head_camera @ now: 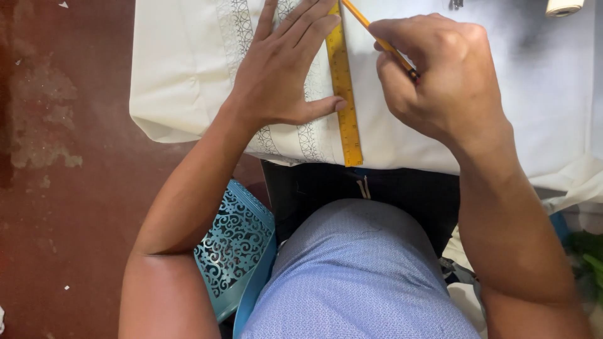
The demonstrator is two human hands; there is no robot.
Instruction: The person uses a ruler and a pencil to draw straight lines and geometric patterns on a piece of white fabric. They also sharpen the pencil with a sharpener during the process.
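A cream cloth [182,69] with bands of embroidered trim lies spread across the top of the view. On it rests a long yellow ruler [344,107], running up and down. My left hand [279,69] lies flat on the cloth, fingers and thumb pressed against the ruler's left edge. To the right of the ruler, my right hand [440,75] is closed around a yellow pencil [377,37]. The pencil slants up and left toward the ruler's upper end; its tip is out of view at the top edge.
A turquoise plastic seat [235,248] with cut-out scrollwork sits under me at lower left. Reddish worn floor [63,188] fills the left side. More pale cloth hangs at the right edge, with something green [587,263] beside it. A cream thread spool [563,6] shows at top right.
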